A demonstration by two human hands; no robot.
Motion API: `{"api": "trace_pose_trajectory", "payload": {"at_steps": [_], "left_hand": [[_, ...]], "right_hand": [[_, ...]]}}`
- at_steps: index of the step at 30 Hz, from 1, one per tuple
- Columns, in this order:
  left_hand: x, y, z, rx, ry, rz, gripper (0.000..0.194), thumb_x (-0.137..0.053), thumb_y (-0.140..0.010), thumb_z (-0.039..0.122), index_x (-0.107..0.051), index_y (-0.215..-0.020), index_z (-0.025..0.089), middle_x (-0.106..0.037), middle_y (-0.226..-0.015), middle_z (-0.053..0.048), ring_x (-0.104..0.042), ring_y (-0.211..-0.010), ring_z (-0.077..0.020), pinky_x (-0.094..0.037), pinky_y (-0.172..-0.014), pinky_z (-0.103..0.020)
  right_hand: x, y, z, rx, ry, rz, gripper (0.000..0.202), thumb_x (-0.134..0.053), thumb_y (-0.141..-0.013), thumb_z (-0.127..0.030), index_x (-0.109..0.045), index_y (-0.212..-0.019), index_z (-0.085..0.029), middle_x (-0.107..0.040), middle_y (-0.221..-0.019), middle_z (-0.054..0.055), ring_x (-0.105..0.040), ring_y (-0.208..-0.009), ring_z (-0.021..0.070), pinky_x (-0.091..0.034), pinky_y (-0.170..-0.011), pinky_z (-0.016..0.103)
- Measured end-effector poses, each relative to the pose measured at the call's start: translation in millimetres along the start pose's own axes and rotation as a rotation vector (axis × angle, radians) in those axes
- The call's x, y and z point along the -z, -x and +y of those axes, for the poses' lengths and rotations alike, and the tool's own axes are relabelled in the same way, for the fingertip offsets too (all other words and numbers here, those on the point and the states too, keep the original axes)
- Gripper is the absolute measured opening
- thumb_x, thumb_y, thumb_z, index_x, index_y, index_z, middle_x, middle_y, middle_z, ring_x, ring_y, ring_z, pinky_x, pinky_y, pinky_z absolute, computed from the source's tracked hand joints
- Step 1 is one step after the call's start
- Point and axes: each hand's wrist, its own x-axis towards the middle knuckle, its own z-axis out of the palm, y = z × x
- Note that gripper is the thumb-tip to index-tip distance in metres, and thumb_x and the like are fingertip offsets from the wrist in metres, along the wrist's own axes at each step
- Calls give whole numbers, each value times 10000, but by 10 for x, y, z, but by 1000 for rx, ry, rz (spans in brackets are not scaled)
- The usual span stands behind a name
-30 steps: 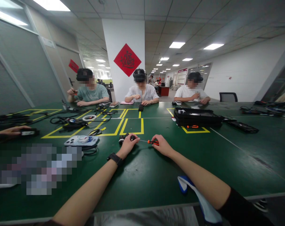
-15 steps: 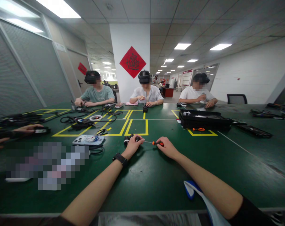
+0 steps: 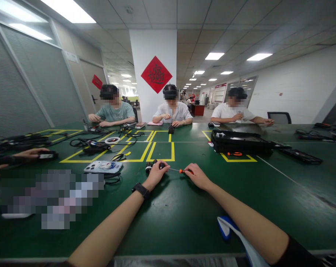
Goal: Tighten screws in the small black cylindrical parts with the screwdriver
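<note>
My right hand (image 3: 197,175) is closed round the handle of an orange and black screwdriver (image 3: 181,171). Its thin shaft points left, and the tip reaches the fingers of my left hand (image 3: 157,174). Those left fingers are closed on a small black device (image 3: 149,167) with round parts, resting on the green table (image 3: 168,222). Most of the device is covered by the hand, so its details are hidden. A dark watch is strapped to my left wrist.
A phone (image 3: 102,167) and cables lie left of my hands. Stacked black trays (image 3: 241,141) stand to the right, with an orange-handled tool (image 3: 234,154) in front. A blue and white strap (image 3: 236,233) hangs near my right forearm. Three people sit opposite; another person's hands (image 3: 31,152) are at far left.
My hands have barely moved and hold the same things. The person opposite at the right has stretched an arm out to the right. The view has tilted up slightly.
</note>
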Motion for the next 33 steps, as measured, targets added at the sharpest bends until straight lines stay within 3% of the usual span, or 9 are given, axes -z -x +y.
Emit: {"api": "trace_pose_trajectory", "payload": {"at_steps": [7,13,21,33], "left_hand": [[0,-2,19,38,-4,9,258,-577,-668,408,-542,-784,181,-577,-651,16,-551,-624,-132,-413,-652,-265],[2,-12,7,29,4,15,257,-581,-663,410,-546,-776,182,-583,-647,16,-551,-612,-127,-411,-632,-257],[-2,-21,-36,17,15,11,256,-575,-670,414,-542,-778,185,-578,-632,20,-541,-606,-127,-409,-643,-258],[-5,-31,-56,5,-5,26,265,-574,-667,421,-550,-768,177,-580,-638,17,-543,-619,-131,-407,-657,-264]], "right_hand": [[-13,-3,14,6,3,22,106,-530,-774,-229,-605,-827,-176,-554,-830,40,-472,-836,168,-377,-759,309],[6,7,-18,3,-32,33,137,-588,-711,-199,-582,-847,-183,-563,-861,29,-481,-856,168,-384,-760,299],[23,6,-31,-36,-37,19,182,-497,-808,-307,-612,-878,-185,-583,-862,41,-489,-863,169,-378,-776,305],[-1,-6,18,-9,-2,16,164,-477,-816,-252,-619,-825,-171,-575,-836,45,-480,-847,166,-370,-773,300]]}}
